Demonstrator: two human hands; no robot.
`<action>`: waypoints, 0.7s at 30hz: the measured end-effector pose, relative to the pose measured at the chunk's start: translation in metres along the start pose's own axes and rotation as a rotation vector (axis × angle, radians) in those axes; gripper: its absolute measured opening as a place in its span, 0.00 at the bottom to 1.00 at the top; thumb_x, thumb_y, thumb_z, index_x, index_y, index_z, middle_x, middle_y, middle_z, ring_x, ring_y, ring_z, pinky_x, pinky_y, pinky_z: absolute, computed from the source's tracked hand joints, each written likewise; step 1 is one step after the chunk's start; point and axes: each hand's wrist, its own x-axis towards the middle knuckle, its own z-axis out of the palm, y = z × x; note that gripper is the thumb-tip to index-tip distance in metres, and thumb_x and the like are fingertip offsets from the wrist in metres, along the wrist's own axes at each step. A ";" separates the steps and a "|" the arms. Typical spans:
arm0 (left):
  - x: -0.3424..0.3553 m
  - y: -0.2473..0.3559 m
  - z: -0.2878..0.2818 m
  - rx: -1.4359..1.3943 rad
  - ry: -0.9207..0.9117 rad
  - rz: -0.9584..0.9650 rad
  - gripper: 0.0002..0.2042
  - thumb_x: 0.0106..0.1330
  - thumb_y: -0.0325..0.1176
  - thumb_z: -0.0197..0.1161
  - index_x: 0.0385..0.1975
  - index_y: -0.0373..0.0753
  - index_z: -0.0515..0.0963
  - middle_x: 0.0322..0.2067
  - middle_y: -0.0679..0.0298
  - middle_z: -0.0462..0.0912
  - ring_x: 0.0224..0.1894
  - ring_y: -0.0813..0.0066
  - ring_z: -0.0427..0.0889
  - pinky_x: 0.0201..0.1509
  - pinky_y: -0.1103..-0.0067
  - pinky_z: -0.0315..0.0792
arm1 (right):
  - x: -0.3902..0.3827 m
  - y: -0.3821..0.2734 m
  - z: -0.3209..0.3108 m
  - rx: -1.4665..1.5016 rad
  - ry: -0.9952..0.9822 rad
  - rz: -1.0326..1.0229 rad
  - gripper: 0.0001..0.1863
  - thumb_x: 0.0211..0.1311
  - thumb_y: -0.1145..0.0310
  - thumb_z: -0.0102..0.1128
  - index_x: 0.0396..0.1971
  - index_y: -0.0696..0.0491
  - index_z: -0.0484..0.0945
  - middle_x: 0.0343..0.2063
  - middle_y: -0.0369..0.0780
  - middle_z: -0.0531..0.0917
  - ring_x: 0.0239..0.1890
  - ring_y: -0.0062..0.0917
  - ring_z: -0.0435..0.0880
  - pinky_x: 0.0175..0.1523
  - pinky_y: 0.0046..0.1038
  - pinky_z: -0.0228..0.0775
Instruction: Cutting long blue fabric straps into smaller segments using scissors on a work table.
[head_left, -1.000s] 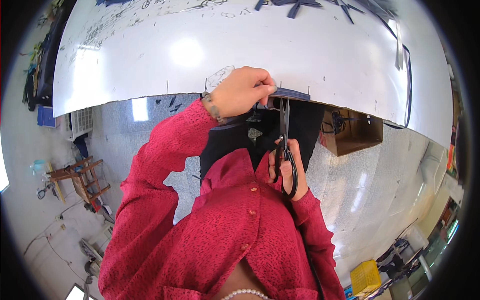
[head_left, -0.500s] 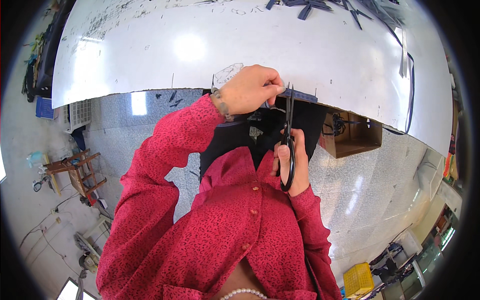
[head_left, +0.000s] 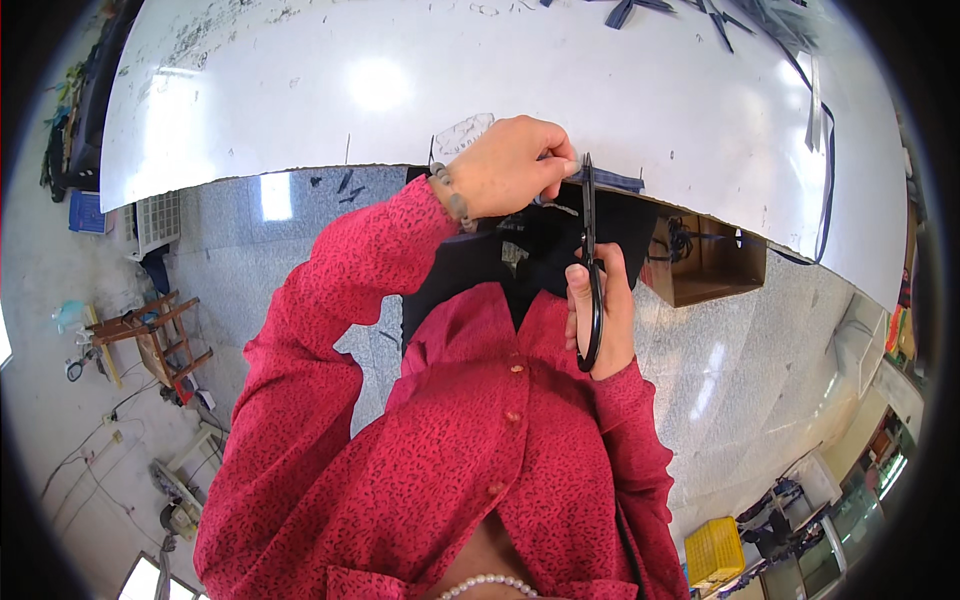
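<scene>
At the left of the frame, a wooden stool (head_left: 152, 340) is showing. At upper centre, the left hand (head_left: 510, 165), thumb and finger pressed together, is pinching a dark blue fabric strip (head_left: 618, 181) along the edge of the counter (head_left: 300, 125). Beside it, the right hand (head_left: 614, 310) is gripping scissors (head_left: 590, 225), curled around their handles. A cardboard box (head_left: 712, 278) is sitting further right.

The counter (head_left: 280, 105) is white, with dark scribbled marks. A blue strip (head_left: 618, 181) lies along its near edge. Beyond the strip are dark scraps (head_left: 620, 13); right of the strip, a thin black cord (head_left: 828, 170) and a pale band (head_left: 813, 110). Left of the strip, the grey floor (head_left: 228, 232) bears small dark bits (head_left: 345, 182).
</scene>
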 end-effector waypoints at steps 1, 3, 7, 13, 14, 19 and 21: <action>0.000 0.001 0.001 -0.002 0.008 -0.013 0.08 0.63 0.32 0.56 0.31 0.33 0.77 0.18 0.68 0.77 0.22 0.85 0.72 0.27 0.84 0.65 | 0.001 0.004 0.002 0.036 -0.017 -0.055 0.23 0.65 0.49 0.52 0.45 0.53 0.64 0.16 0.33 0.65 0.09 0.13 0.63 0.11 0.17 0.54; 0.000 0.002 0.001 -0.006 0.014 -0.027 0.08 0.63 0.31 0.56 0.31 0.33 0.77 0.18 0.68 0.77 0.22 0.85 0.72 0.27 0.84 0.65 | 0.001 0.003 0.000 0.033 -0.020 -0.052 0.23 0.65 0.49 0.53 0.45 0.53 0.64 0.16 0.33 0.65 0.08 0.13 0.62 0.11 0.17 0.53; 0.002 0.001 0.001 0.014 0.046 -0.002 0.09 0.62 0.31 0.55 0.30 0.31 0.78 0.18 0.62 0.81 0.22 0.74 0.80 0.29 0.77 0.73 | 0.003 0.001 -0.006 -0.036 0.001 -0.033 0.26 0.63 0.49 0.57 0.42 0.58 0.65 0.15 0.38 0.73 0.19 0.17 0.67 0.27 0.21 0.62; -0.004 -0.006 -0.004 -0.025 0.084 0.021 0.08 0.64 0.32 0.57 0.32 0.33 0.77 0.19 0.69 0.77 0.23 0.85 0.72 0.28 0.85 0.66 | 0.000 0.002 -0.018 -0.031 -0.092 -0.059 0.26 0.63 0.50 0.57 0.47 0.57 0.64 0.18 0.38 0.74 0.21 0.18 0.73 0.26 0.22 0.64; -0.005 -0.009 -0.005 -0.073 0.116 0.014 0.08 0.65 0.32 0.57 0.32 0.34 0.77 0.19 0.69 0.77 0.23 0.86 0.72 0.27 0.85 0.66 | -0.001 0.012 -0.022 -0.021 -0.095 -0.210 0.27 0.63 0.50 0.58 0.49 0.57 0.63 0.20 0.37 0.74 0.22 0.16 0.73 0.25 0.21 0.64; 0.007 0.022 0.012 -0.159 -0.013 0.020 0.07 0.65 0.33 0.57 0.33 0.35 0.78 0.19 0.69 0.78 0.22 0.86 0.72 0.25 0.86 0.65 | -0.010 0.014 -0.041 0.292 -0.095 -0.183 0.34 0.62 0.43 0.53 0.55 0.54 0.56 0.28 0.38 0.72 0.23 0.17 0.73 0.27 0.17 0.68; 0.035 0.023 0.027 0.047 -0.010 0.147 0.09 0.64 0.35 0.58 0.30 0.34 0.79 0.20 0.65 0.81 0.22 0.79 0.76 0.27 0.80 0.69 | -0.007 0.012 -0.046 0.410 -0.034 -0.197 0.32 0.63 0.46 0.54 0.54 0.54 0.57 0.28 0.39 0.73 0.22 0.18 0.74 0.26 0.18 0.69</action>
